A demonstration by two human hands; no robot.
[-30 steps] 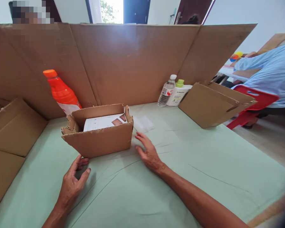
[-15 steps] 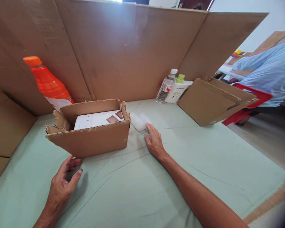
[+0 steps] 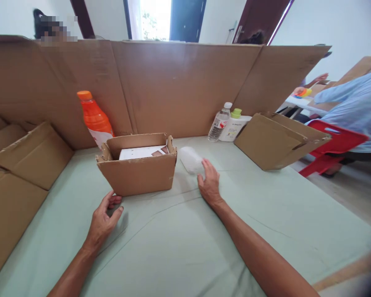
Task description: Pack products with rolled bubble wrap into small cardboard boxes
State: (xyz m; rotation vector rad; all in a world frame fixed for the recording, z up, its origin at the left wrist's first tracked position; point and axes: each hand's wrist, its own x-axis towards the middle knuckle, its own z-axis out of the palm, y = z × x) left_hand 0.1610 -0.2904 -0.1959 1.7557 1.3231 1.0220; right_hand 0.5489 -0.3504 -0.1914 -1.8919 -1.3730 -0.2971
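An open cardboard box (image 3: 139, 177) stands on the green cloth, with a white printed box (image 3: 136, 153) inside it. My left hand (image 3: 103, 220) rests near the box's lower front-left corner, fingers curved and thumb apart, holding nothing. To the right of the box lies a piece of translucent white plastic wrapping (image 3: 190, 160); its exact kind is unclear. My right hand (image 3: 210, 181) is at its right edge, the fingertips touching or almost touching it, with thumb and fingers apart.
An orange bottle (image 3: 95, 117) stands behind the box. At the back right are a clear water bottle (image 3: 219, 123), a white bottle with a green cap (image 3: 233, 127) and another cardboard box (image 3: 266, 144). Cardboard panels (image 3: 185, 86) wall the back. A person in blue (image 3: 355, 99) sits beyond.
The camera view has tilted up and shifted left, so everything sits differently in the picture. The plastic wrapping looks puffier and more rounded. Both hands keep nearly the same pose.
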